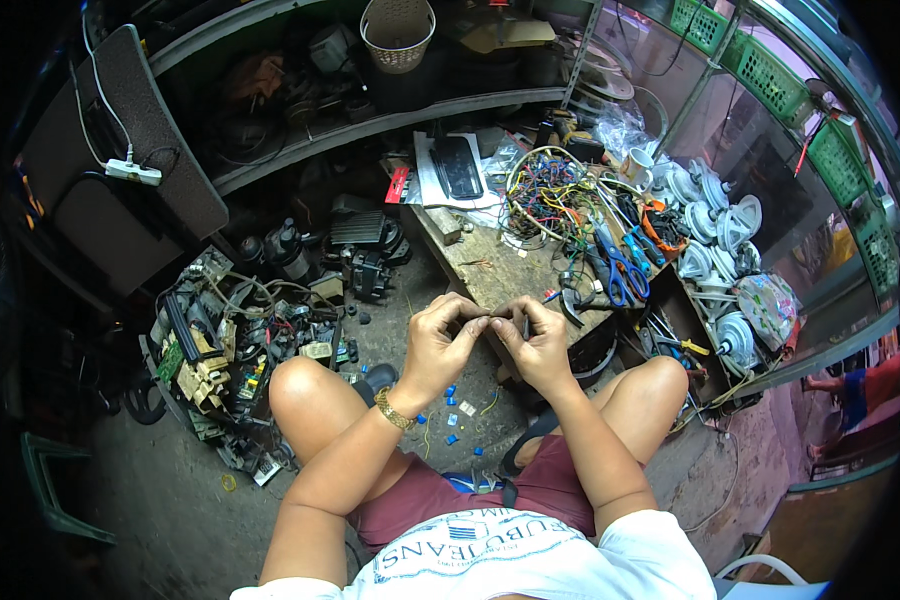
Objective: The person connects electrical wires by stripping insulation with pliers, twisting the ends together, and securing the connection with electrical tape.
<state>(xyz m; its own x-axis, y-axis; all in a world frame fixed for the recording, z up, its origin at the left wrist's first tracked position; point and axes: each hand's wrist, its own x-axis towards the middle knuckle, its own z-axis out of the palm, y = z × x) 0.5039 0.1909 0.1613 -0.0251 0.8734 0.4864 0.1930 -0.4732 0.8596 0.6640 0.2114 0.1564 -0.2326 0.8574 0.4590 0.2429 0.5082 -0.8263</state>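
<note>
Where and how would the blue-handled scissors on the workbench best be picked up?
Probably by the blue handle loops, with the right hand coming in from the person's near side: the scissors lie with their loops toward the person and their blades pointing away, so the grip meets the loops first.

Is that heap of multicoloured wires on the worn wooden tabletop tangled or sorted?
Tangled: the heap of multicoloured wires shows strands looping and crossing every way.
</note>
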